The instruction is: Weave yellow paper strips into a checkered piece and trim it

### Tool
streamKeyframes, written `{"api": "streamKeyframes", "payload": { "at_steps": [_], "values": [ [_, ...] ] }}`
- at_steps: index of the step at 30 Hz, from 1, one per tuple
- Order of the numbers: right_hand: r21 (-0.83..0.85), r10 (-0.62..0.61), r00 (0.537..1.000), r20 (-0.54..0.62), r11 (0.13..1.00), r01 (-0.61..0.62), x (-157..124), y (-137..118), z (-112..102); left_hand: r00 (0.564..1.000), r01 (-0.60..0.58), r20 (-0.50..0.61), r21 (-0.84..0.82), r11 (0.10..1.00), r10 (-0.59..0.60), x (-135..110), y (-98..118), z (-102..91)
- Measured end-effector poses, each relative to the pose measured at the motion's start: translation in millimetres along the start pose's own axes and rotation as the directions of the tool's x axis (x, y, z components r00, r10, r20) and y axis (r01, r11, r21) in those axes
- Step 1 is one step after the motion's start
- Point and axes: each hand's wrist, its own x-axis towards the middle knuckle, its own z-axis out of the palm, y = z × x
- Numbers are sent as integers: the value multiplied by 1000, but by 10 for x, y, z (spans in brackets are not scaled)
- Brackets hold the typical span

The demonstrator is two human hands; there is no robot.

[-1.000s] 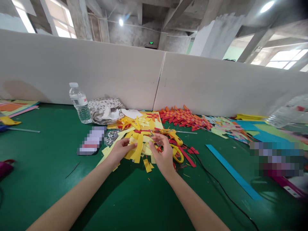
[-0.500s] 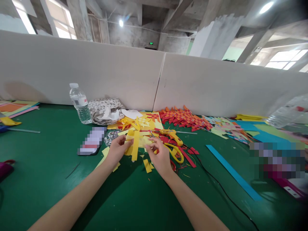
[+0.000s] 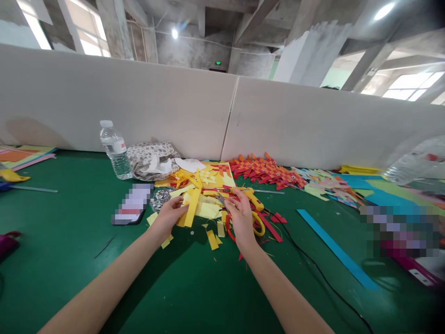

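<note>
My left hand [image 3: 168, 217] pinches a bunch of yellow paper strips [image 3: 192, 207] and holds it just above the green table [image 3: 69, 250]. My right hand [image 3: 241, 218] lies over the yellow-handled scissors [image 3: 253, 204], fingers curled toward the handles; whether it grips them is unclear. Loose yellow scraps [image 3: 212, 238] and red strips [image 3: 271, 227] are scattered under and around both hands.
A water bottle [image 3: 115, 149] and a patterned cloth pouch [image 3: 151, 160] stand at the back by the white partition [image 3: 174, 106]. Woven red-orange paper fish [image 3: 266, 169] lie in a pile to the right. A blue strip [image 3: 335, 248] and a black cable [image 3: 323, 278] cross the right side.
My left hand lifted the yellow strips off the pile and keeps them raised. My right hand let go of the strips and moved right onto the scissors.
</note>
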Motion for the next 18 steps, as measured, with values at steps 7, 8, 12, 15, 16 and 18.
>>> {"api": "streamKeyframes", "payload": {
  "at_steps": [7, 8, 12, 15, 16, 18],
  "values": [
    [-149, 5, 950, 314, 988, 44, -72, 20, 52, 962, -65, 273, 164, 984, 18, -96, -9, 51],
    [-163, 22, 934, 356, 986, 39, -83, 23, 57, 957, -83, 288, 174, 981, 30, -95, -12, 50],
    [-159, 65, 900, 430, 987, 4, -116, 40, 81, 944, -130, 326, 231, 964, 49, -69, -34, 38],
    [-160, 44, 911, 411, 987, 25, -115, 48, 90, 938, -185, 335, 271, 945, 88, -49, -52, 30],
    [-164, 18, 921, 390, 985, 50, -111, 45, 87, 934, -208, 342, 277, 938, 106, -46, -56, 29],
    [-158, -59, 942, 330, 981, 117, -105, 26, 73, 923, -239, 366, 297, 925, 121, -52, -55, 30]
  ]
}}
